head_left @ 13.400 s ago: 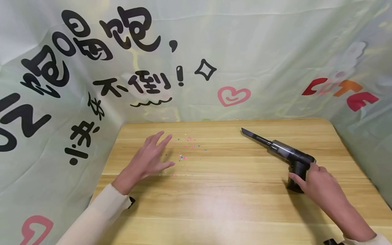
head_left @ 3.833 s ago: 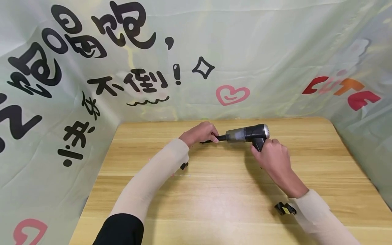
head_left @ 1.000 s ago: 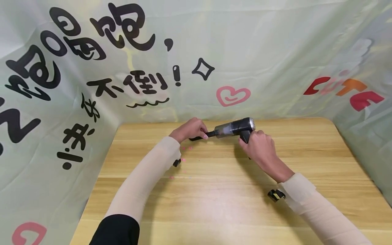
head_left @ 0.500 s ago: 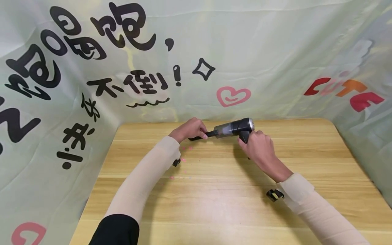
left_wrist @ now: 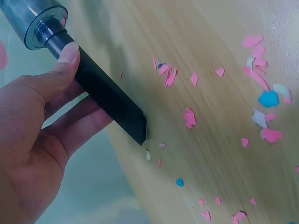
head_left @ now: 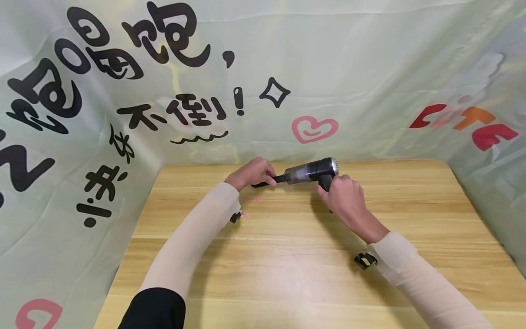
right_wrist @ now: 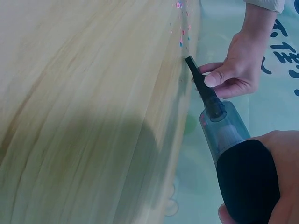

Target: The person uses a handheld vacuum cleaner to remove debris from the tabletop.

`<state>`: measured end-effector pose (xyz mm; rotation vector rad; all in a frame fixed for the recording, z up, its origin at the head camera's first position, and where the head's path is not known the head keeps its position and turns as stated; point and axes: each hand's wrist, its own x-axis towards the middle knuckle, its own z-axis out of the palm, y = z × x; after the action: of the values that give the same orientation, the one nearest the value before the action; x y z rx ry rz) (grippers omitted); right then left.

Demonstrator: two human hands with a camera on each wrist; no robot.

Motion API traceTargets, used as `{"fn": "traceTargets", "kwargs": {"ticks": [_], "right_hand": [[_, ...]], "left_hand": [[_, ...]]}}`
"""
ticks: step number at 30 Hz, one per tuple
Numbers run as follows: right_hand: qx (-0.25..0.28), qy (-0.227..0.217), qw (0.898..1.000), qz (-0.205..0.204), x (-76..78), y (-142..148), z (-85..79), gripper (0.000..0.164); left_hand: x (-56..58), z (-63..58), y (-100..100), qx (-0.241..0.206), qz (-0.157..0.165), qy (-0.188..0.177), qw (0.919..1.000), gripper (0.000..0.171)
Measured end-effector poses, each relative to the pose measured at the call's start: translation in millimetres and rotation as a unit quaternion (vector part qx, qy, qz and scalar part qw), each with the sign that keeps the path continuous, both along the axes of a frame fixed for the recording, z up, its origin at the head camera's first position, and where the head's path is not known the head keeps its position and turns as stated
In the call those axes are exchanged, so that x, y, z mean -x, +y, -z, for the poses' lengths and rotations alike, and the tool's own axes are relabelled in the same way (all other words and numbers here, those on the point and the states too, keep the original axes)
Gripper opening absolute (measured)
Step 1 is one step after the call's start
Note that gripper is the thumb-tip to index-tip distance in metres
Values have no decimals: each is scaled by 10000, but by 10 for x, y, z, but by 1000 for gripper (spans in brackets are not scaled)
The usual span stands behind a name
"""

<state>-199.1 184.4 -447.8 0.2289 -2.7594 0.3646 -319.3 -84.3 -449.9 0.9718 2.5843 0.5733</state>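
Note:
A black handheld vacuum with a clear dust cup is held near the table's back edge, its nozzle pointing left. My right hand grips its handle. My left hand pinches the black crevice nozzle between thumb and fingers. In the left wrist view, the slanted nozzle tip is close to the tabletop beside scattered paper scraps, mostly pink with some blue and white. A pink fleck shows inside the dust cup. In the head view my left forearm hides part of the scraps.
The wooden table has its back edge against a pale green printed cloth backdrop, which also hangs along both sides. More pink scraps lie nearer the front, beside the left forearm.
Earlier the left hand was free and the vacuum stood at right in my right hand. Since then both hands have brought it left to the scraps; over the last second it shifts slightly left.

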Motion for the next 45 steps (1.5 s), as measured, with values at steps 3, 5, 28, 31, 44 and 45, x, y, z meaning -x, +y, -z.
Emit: {"fn": "traceTargets", "kwargs": {"ticks": [3,5,28,31,44,45], "right_hand": [[9,54,10000,4,7,-15,8,51],[6,86,10000,9,10,-24,8,51],[-282,660,9974,-112,94,176,-101,53],[-384,779,9961,-146,93,215,-106,53],[-687,971,9924,-311,71,312,-194,52],[-673,940,9928,-301,67,315,-194,52]], "left_hand": [[4,-3,-11,-30,-2,37,10000,15],[13,-1,-17,-59,5,65,10000,15],[27,-31,161,-380,-194,-74,9991,15],[17,-27,194,-435,-168,-71,9989,15],[8,-12,289,-545,-216,-66,9983,15],[9,-9,290,-521,-186,-33,9985,16]]}}
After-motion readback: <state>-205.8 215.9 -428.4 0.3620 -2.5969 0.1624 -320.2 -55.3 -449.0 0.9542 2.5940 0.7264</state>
